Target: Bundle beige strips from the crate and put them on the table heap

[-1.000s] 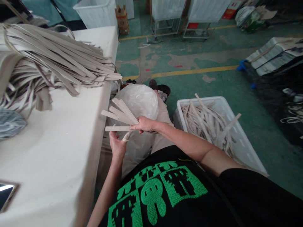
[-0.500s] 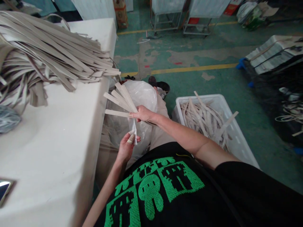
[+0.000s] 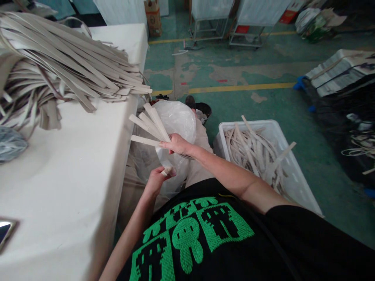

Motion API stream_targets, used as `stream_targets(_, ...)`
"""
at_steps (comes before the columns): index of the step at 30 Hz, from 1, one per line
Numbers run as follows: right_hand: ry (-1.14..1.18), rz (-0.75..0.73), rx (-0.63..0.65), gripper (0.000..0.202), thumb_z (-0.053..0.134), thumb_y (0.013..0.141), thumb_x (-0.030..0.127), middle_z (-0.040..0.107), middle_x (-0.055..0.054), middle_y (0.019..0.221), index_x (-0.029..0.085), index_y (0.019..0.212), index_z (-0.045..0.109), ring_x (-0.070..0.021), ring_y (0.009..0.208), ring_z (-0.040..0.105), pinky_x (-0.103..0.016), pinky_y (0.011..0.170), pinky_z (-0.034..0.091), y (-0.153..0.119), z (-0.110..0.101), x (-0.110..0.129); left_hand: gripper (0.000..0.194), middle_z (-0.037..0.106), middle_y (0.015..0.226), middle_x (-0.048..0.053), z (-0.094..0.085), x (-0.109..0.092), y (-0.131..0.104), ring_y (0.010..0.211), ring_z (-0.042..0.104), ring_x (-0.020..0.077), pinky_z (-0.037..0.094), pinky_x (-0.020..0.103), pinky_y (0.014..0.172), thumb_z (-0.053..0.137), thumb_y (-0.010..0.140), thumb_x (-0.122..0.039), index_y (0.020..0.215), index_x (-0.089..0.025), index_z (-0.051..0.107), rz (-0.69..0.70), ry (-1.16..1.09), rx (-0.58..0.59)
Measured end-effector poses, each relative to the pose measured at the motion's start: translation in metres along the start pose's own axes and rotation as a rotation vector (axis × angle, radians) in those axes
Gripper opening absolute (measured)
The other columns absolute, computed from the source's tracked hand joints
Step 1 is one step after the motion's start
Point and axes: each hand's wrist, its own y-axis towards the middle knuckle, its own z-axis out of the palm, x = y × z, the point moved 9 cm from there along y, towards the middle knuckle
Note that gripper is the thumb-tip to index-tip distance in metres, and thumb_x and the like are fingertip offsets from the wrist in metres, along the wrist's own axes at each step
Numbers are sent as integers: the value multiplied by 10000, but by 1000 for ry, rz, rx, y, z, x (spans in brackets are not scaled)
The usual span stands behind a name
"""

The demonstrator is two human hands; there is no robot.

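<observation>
My right hand is closed round several flat beige strips, whose free ends fan out to the left above a clear plastic bag. A thin white paper-like strip hangs in a curve from beneath that hand down to my left hand. The fingers of my left hand are pinched together on its lower end, with a light wrap round one finger. Part of the white strip is blurred against the bag.
A white table on the left bears a large bundle of beige strips and a phone-like device. To the right, a white plastic bin holds loose strips. Wheeled carts stand at the back on the green floor.
My left hand has turned and drawn slightly down, and the white strip now bows outward between the hands. My right hand keeps its hold on the fanned beige strips.
</observation>
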Motion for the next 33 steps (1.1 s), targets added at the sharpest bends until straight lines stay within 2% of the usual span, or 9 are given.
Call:
stream_targets(3,36,16,-46,243,684,863,344,692,-37,707,101,862,697,-61,435,490,-179,425,409,-19,-20,-5,428,708,695,28,-9,1,2,663,657,144,541,291,739,935,521,-443,734,-152,704,-68,-268,-86)
stream_targets(5,51,24,-7,304,670,857,403,725,-67,782,101,875,698,-60,435,482,-192,429,412,-42,-28,-10,343,679,665,-2,-15,0,3,622,642,115,540,265,715,894,642,-407,730,-168,663,-102,-426,-161)
stream_targets(7,30,41,51,371,659,842,475,716,-75,732,106,811,680,-68,428,483,-202,430,403,-68,-32,-17,261,668,661,-13,-19,-2,4,606,644,104,546,255,706,797,794,-372,736,-179,630,-129,-553,-243)
stream_targets(10,-33,92,114,429,645,820,542,677,-58,651,123,728,642,-74,420,490,-207,438,395,-104,-31,-33,204,680,682,-9,-19,-6,6,611,660,110,545,242,660,704,893,-321,770,-182,619,-149,-660,-311)
stream_targets(13,-72,171,97,419,639,804,547,663,-38,646,129,767,643,-75,426,497,-202,432,393,-124,-31,-50,207,690,686,3,-13,-13,6,606,664,121,536,234,614,704,895,-308,767,-170,618,-133,-667,-294)
stream_targets(21,-117,194,23,369,591,847,495,670,-39,653,138,764,639,-85,432,521,-204,427,405,-129,-38,-71,234,706,686,16,-17,-20,2,630,686,134,554,251,657,777,827,-321,755,-155,628,-48,-557,-275)
stream_targets(24,-150,191,4,359,577,863,474,677,-45,653,136,763,646,-95,446,538,-209,442,422,-131,-40,-69,260,717,713,19,-20,-19,4,651,693,136,553,250,670,835,756,-323,773,-153,639,-1,-535,-272)
stream_targets(28,-202,171,50,318,570,885,433,692,-37,656,138,814,665,-91,436,533,-207,453,409,-137,-32,-57,350,702,690,13,-22,-21,7,633,677,131,538,235,649,894,664,-366,726,-154,623,69,-512,-240)
stream_targets(33,-231,172,7,367,563,900,465,703,-50,665,140,762,664,-110,457,570,-215,456,432,-136,-36,-61,395,706,710,23,-23,-18,6,679,692,156,552,270,680,932,585,-358,749,-150,640,28,-490,-222)
